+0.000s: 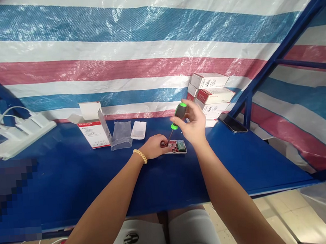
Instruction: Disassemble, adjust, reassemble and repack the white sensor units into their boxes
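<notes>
A screwdriver (181,111) with a green and black handle is pinched between the thumb and fingers of my right hand (194,122). Its thin shaft slants down to the left, the tip reaching a red circuit board (174,146) in a white housing flat on the table. My left hand (153,147) is closed on the left end of this detector unit, covering that part of it. Whether the tip sits in a screw is too small to tell. Just beyond my left hand lies a white plastic cover (138,130), next to a clear plastic bag (121,135).
An opened detector box (94,131) stands at the back left of the blue table (167,188). Several stacked boxes (214,96) and a dark phone (233,122) are at the back right. A white power strip (21,137) with cables lies far left. Striped sheeting hangs behind.
</notes>
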A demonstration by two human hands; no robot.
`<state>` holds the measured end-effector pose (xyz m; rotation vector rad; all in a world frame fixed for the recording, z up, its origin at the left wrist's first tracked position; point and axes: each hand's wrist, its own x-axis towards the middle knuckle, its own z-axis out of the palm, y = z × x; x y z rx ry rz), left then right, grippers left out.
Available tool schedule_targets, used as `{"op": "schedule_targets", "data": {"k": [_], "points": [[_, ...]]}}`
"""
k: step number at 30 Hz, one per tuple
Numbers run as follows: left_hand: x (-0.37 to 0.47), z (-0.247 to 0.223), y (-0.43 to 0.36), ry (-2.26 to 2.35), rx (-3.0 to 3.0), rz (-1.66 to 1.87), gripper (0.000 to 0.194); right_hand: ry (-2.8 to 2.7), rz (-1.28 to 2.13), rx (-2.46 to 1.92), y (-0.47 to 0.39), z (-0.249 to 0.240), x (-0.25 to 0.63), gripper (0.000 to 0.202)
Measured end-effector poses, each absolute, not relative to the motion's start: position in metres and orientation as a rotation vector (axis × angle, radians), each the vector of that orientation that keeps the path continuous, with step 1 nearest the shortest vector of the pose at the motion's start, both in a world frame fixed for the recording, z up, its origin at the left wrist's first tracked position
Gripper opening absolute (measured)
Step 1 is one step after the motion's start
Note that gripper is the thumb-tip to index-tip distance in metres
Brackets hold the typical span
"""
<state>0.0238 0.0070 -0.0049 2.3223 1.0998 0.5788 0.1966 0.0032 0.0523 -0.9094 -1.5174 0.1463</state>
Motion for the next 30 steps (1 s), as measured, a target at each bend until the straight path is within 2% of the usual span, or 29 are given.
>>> {"op": "schedule_targets", "data": {"k": [7,13,17,19,22,26,28,30], "points": [[0.027,-0.010,0.008,1.053,2.401,0.637,0.019,-1.596,0.359,-0.830,-0.002,0.054,0.196,0.046],[0.028,-0.010,0.007,1.129,2.376,0.603,0.011,-1.489,0.171,-0.903,0.001,0.054,0.189,0.045],[0.029,-0.006,0.003,1.149,2.419,0.563,0.012,-1.760,0.372,-0.867,-0.001,0.074,0.191,0.034],[0.030,-0.004,0.002,1.155,2.434,0.557,0.012,-1.861,0.309,-0.899,-0.005,0.087,0.193,0.026],[0.032,-0.003,0.000,1.197,2.424,0.612,0.016,-1.878,0.034,-0.983,-0.011,0.103,0.191,0.014],[0.036,-0.005,0.000,1.203,2.396,0.668,0.018,-1.902,-0.091,-0.990,-0.009,0.106,0.197,0.026],[0.037,-0.007,0.000,1.227,2.390,0.647,0.017,-1.811,-0.135,-1.079,0.000,0.099,0.213,0.040],[0.038,-0.008,0.001,1.253,2.398,0.628,0.016,-1.469,-0.269,-1.284,0.014,0.089,0.236,0.061]]}}
